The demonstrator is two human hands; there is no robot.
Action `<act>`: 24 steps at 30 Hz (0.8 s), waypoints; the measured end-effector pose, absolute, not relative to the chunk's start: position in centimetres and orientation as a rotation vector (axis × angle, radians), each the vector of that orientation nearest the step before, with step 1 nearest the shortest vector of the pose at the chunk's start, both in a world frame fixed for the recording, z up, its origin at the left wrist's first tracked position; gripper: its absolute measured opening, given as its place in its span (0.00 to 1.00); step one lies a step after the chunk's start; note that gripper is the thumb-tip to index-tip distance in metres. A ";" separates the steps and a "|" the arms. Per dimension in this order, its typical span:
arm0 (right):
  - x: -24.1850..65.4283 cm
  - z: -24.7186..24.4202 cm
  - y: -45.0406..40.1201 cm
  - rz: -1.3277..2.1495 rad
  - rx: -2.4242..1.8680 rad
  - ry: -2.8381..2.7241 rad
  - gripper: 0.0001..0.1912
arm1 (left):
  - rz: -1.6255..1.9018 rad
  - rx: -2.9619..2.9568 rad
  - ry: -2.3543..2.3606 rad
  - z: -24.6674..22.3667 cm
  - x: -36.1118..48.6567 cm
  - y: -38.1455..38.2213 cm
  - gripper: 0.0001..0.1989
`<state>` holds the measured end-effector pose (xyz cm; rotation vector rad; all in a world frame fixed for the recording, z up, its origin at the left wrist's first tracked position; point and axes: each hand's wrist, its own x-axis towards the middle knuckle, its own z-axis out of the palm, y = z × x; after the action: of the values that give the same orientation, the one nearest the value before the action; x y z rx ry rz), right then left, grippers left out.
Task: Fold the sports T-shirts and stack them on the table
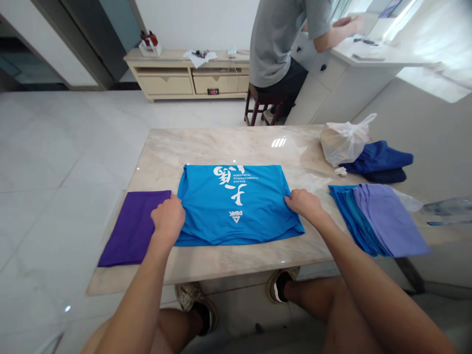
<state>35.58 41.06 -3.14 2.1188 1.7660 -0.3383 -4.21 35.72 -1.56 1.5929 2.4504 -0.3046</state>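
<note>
A blue T-shirt (206,206) with white lettering lies folded into a wide rectangle on the marble table (221,145), its print upside down to me. My left hand (168,219) is closed on the shirt's left edge. On the opposite edge, my right hand (303,202) pinches the fabric between thumb and fingers. A folded purple cloth (127,226) lies flat just left of the shirt, partly behind my left hand. To the right sits a stack of folded garments, with a lavender one (391,216) on top of several blue ones (356,223).
At the table's back right are a tied white plastic bag (346,140) and dark blue cloth (385,157). A clear bottle (448,206) lies at the far right. Beyond the table, a person in a grey shirt (276,44) sits on a stool (263,98) near a low cabinet (165,81).
</note>
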 end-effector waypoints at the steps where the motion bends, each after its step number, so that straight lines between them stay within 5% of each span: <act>1: 35.6 -2.9 41.0 -0.337 2.113 1.756 0.26 | -0.314 1.594 2.448 -1.6 -4.3 35.5 0.25; 14: 37.1 0.6 37.4 -0.175 2.229 1.694 0.29 | -0.401 1.708 2.460 -1.4 -5.1 34.0 0.23; 24: 39.3 2.4 36.4 -0.234 2.308 1.703 0.28 | 0.073 2.478 1.666 -1.9 12.8 30.4 0.10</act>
<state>39.30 36.41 2.44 2.3080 1.7027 -0.2345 12.85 30.43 -1.95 2.4783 1.6656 0.0733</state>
